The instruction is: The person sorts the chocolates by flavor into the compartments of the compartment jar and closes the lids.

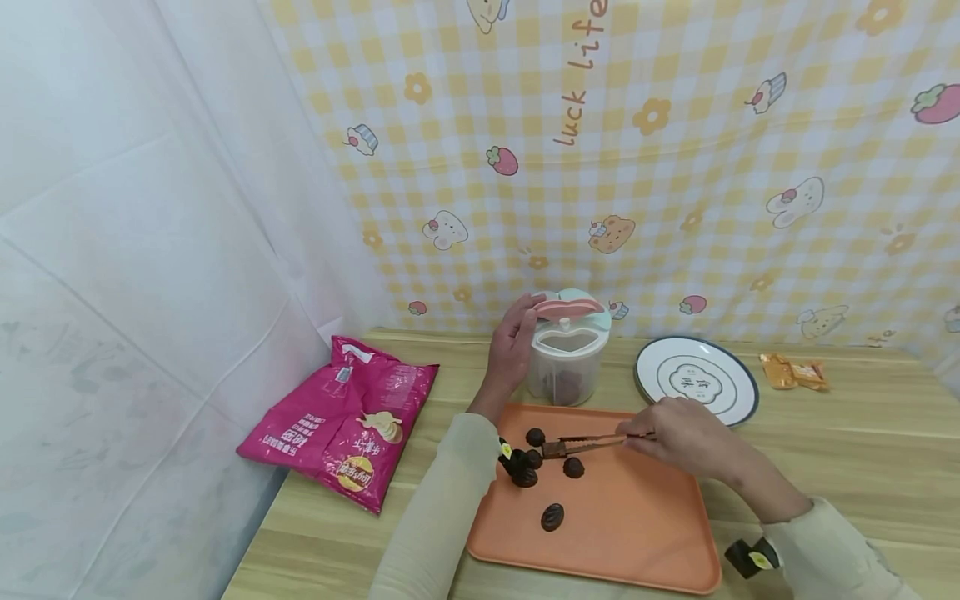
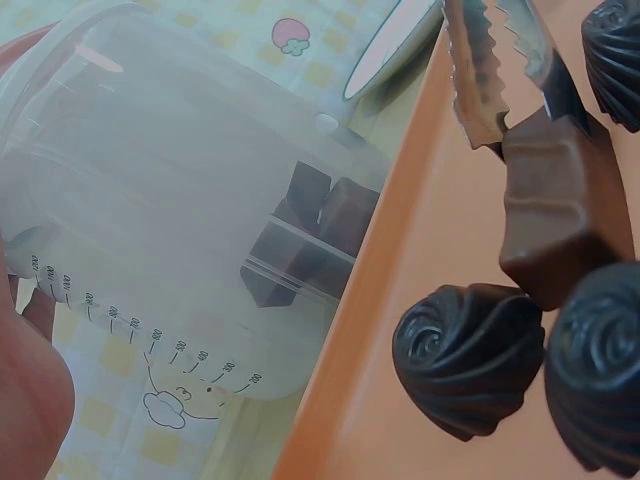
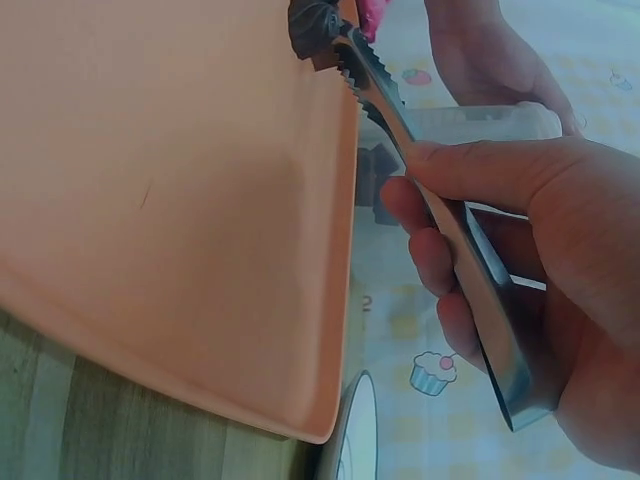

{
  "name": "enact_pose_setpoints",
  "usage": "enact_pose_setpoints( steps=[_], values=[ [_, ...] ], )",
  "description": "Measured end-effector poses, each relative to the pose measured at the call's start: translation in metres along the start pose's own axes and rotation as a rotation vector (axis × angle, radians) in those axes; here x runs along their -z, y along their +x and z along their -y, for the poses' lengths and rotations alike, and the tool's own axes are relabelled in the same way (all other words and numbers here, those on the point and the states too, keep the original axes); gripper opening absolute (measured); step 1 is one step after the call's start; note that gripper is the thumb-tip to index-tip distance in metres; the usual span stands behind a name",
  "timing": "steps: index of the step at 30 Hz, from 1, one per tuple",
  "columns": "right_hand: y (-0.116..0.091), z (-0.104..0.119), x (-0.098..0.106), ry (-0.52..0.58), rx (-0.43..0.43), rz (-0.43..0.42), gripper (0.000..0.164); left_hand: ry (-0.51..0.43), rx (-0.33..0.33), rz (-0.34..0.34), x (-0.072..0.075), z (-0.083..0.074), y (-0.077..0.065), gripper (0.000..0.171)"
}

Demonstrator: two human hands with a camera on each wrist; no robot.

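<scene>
Chocolate block point(image 2: 560, 205), pinched at one end, is on or just above the orange tray point(image 1: 637, 517); right hand point(image 1: 681, 437) curls round tongs point(image 3: 487, 310), left hand point(image 1: 512, 346) grips container point(image 1: 566, 368) — a loosened squeeze may drop it.

"luck life" runs up the checked cloth point(image 1: 652, 183); upside-down "Lay's" and Chinese lettering mark the magenta bag point(image 1: 341, 423); numbers including 300 line the clear container point(image 2: 190, 190); Chinese characters stand on the plate point(image 1: 697, 380).
</scene>
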State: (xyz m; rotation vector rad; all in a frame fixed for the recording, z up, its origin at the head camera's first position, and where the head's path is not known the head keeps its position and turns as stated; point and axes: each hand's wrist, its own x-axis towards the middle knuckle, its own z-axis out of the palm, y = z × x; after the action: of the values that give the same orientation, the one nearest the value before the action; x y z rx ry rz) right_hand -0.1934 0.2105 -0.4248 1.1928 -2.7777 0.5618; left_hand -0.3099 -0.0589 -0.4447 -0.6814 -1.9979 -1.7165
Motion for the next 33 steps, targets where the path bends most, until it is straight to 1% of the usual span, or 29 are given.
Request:
enact_pose_setpoints(
  steps=[5, 12, 22, 32, 33],
  values=[
    [0.0017, 0.0016, 0.0001, 0.000, 0.010, 0.003, 0.013, -0.013, -0.017, -0.003, 0.0000, 0.0011, 0.0001, 0.033],
    [0.0015, 0.0029, -0.0027, -0.013, 0.036, -0.008, 0.015, -0.008, 0.001, -0.002, 0.0000, 0.0008, -0.0009, 0.036],
    [0.0008, 0.0010, -0.0034, -0.026, 0.048, -0.019, 0.015, -0.023, -0.053, -0.006, -0.0003, 0.0019, 0.0008, 0.035],
    [-0.0028, -0.0007, -0.0030, -0.047, 0.020, -0.060, 0.012, -0.003, -0.029, 0.003, -0.0003, 0.0006, -0.0001, 0.043],
    [-0.0033, -0.0005, -0.0028, -0.049, 0.017, -0.063, 0.012, -0.009, -0.022, 0.003, 0.0002, -0.0051, -0.0005, 0.040]
  ],
)
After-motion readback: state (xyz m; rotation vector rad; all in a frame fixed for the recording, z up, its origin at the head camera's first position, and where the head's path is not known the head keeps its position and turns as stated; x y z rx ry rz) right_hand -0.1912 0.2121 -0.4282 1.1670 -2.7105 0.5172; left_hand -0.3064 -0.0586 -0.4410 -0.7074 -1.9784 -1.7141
